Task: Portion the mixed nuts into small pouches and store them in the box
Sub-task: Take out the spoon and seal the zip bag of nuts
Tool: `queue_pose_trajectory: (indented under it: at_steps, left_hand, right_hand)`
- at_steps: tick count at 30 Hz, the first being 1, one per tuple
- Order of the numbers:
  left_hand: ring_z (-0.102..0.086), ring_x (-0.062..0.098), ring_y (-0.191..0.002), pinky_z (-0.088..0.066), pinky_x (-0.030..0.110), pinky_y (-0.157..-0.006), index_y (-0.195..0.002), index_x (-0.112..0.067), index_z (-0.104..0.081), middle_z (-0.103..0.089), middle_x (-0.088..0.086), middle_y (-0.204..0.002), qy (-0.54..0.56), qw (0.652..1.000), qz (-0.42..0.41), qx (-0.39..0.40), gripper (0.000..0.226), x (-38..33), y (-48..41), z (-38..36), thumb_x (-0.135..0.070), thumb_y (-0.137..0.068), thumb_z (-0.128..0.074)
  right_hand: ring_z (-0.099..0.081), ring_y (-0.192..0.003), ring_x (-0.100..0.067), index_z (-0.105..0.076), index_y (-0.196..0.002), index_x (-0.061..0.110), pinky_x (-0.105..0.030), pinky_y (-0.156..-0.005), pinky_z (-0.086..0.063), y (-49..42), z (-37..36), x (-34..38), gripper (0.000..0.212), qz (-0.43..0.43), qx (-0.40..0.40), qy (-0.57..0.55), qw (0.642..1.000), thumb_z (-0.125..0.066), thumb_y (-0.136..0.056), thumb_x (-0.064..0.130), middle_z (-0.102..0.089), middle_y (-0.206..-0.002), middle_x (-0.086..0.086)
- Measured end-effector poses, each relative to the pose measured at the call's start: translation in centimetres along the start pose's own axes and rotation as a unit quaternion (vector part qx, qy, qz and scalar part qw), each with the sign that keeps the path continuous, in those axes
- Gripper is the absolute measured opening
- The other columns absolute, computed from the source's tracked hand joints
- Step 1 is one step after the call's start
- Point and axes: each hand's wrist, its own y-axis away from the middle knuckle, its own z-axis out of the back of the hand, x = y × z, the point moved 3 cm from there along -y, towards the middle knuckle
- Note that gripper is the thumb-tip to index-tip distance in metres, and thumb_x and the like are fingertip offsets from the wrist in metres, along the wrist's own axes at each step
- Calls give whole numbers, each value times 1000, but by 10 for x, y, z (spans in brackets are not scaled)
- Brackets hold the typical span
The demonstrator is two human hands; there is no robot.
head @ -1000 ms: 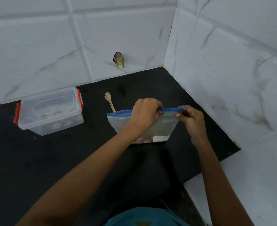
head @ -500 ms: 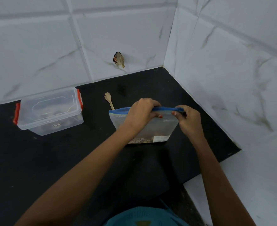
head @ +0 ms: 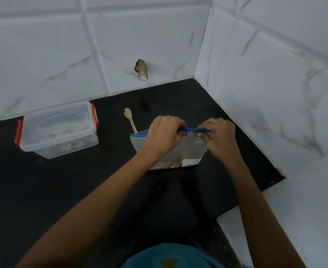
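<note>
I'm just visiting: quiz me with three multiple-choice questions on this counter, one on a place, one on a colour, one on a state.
1. Where does the small wooden spoon lie? A) behind the clear zip pouch B) on the wall tiles C) in a drawer
2. What colour are the end latches of the clear lidded plastic box? A) green B) orange-red C) yellow
3. What are the left hand and right hand doing? A) pinching the pouch's blue top strip B) lying flat C) lifting the box lid
Answers: 1A, its handle runs behind the pouch; 2B, one shows at each end; 3A, both hands' fingers curl on it.
</note>
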Motion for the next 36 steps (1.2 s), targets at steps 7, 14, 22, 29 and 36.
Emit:
queue_pose_trajectory:
  at_steps: [7,14,22,29,36]
  left_hand:
    - [-57,12,-101,-41,22,-87,-118,-16,-60,-62,1,-113,-20,1000,-6,12,30,10,8,6,-28,-90,-58]
    - [-55,6,-87,-37,18,-78,-107,-15,-65,-65,-1,-102,-9,999,35,-21,20,17,13,12,-23,-91,-56]
    - [-58,11,-91,-43,22,-82,-109,-15,-64,-65,1,-103,-6,1000,26,-12,22,17,11,9,-24,-91,-56]
    - [-58,16,-102,-44,30,-90,-122,-21,-58,-63,0,-113,-52,998,44,-4,36,32,23,16,-29,-87,-61]
    - [-60,12,-85,-52,31,-81,-94,-13,-68,-65,1,-97,52,993,107,-12,10,43,29,19,-16,-86,-63]
  right_hand:
    - [-54,-91,-20,-70,-88,9,-34,-94,-21,-1,4,10,11,-38,-24,24,999,-67,-78,6,-66,-86,-6]
    - [-40,-123,-14,-59,-117,24,-40,-111,2,-2,10,14,34,-46,69,64,994,-64,-84,25,-58,-120,6]
    - [-57,-103,-21,-69,-97,13,-42,-110,-4,-8,-1,36,16,39,26,89,995,-66,-82,17,-67,-99,-3]
    - [-51,-110,-15,-62,-108,16,-34,-111,1,-12,-2,33,20,4,96,98,991,-55,-90,19,-62,-108,0]
    - [-44,-120,-12,-55,-116,24,-40,-113,6,-15,3,36,37,-30,175,64,982,-64,-83,39,-56,-117,7]
